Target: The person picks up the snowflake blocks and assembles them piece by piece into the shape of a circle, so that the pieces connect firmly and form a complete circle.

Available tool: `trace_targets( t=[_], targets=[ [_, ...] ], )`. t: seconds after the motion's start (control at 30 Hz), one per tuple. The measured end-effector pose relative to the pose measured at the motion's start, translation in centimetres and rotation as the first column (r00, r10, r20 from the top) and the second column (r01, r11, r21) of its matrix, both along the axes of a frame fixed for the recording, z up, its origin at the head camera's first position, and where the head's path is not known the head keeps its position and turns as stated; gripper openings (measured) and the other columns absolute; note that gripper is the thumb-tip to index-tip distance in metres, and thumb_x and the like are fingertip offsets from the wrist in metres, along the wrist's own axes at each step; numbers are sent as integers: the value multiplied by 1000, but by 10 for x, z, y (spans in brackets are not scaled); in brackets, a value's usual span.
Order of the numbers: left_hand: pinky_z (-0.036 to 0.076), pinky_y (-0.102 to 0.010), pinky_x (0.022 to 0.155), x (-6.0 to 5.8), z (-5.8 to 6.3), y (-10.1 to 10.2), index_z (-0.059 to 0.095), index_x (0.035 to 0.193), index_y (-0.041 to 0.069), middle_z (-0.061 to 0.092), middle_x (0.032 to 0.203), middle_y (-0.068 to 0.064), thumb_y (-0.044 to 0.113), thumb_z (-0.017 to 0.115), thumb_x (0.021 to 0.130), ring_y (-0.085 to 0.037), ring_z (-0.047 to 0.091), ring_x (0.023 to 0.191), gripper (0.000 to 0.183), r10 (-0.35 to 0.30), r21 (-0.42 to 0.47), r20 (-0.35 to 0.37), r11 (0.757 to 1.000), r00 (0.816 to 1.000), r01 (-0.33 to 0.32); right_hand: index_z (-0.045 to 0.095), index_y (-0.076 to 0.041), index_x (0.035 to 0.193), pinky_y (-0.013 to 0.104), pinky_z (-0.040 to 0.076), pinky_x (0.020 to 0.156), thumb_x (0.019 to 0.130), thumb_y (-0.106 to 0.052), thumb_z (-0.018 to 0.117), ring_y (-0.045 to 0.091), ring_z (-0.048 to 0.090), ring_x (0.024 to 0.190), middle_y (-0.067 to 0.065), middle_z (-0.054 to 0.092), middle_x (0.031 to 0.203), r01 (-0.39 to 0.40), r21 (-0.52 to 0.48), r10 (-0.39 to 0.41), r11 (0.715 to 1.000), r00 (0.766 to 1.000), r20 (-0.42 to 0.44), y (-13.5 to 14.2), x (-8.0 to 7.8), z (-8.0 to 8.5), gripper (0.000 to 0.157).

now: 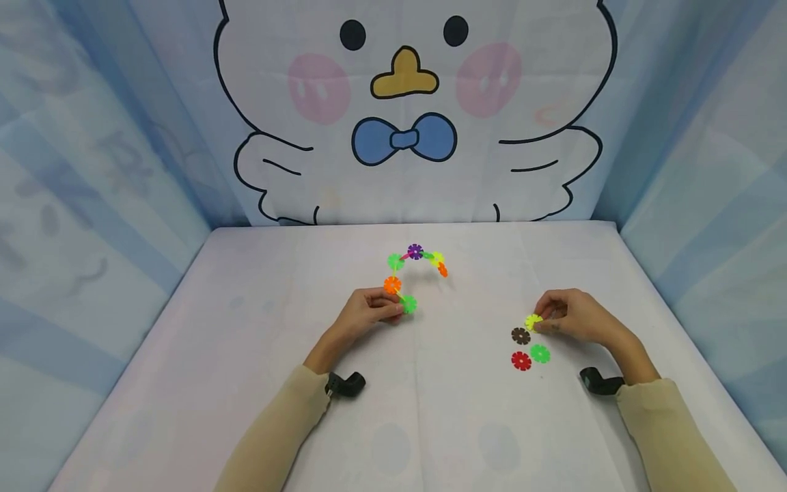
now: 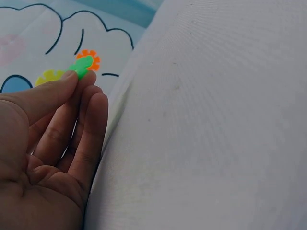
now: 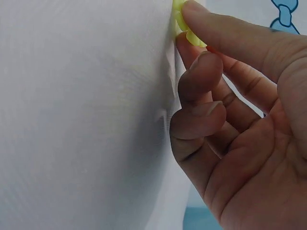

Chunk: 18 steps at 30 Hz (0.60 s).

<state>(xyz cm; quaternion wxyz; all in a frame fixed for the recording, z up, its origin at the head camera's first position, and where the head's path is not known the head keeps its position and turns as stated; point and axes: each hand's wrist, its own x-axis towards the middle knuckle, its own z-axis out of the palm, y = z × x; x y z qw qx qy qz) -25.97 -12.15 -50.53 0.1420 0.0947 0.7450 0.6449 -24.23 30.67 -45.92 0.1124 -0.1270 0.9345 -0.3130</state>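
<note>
My left hand pinches the near end of a curved chain of interlocking snowflake discs, by a green disc. The chain arches away over the table through an orange disc and a purple disc to another orange disc at its far end. A bit of red shows below the left fingertips. To the right, my right hand pinches a single yellow disc between thumb and fingertips, close to the table. The right wrist view has this yellow disc at its top edge, partly covered by the thumb.
Beside the right hand lie three loose discs: brown, green and red. A white cloth covers the table. A curtain with a cartoon print hangs behind it, and pale blue curtains hang at both sides.
</note>
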Motion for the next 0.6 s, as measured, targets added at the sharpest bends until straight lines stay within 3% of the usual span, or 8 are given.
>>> trace_targets(
  t=[0.3, 0.6],
  targets=[
    [66, -28, 83, 1, -3, -2, 75, 115, -3, 82, 96, -10, 11, 75, 99, -11, 76, 82, 21, -6, 1, 2, 1000, 1000, 6, 77, 0, 104, 22, 59, 67, 90, -17, 85, 15, 71, 72, 6, 77, 87, 21, -89, -15, 996, 998, 63, -5, -1, 2, 23],
    [66, -28, 83, 0, -1, -1, 75, 114, -2, 82, 96, -9, 12, 75, 99, -11, 76, 83, 21, -3, 2, 7, 1000, 1000, 3, 79, -3, 109, 18, 57, 76, 93, -18, 83, 14, 77, 80, 8, 82, 94, -18, -157, 19, 987, 1000, 6, -36, -11, 1, 22]
  ],
)
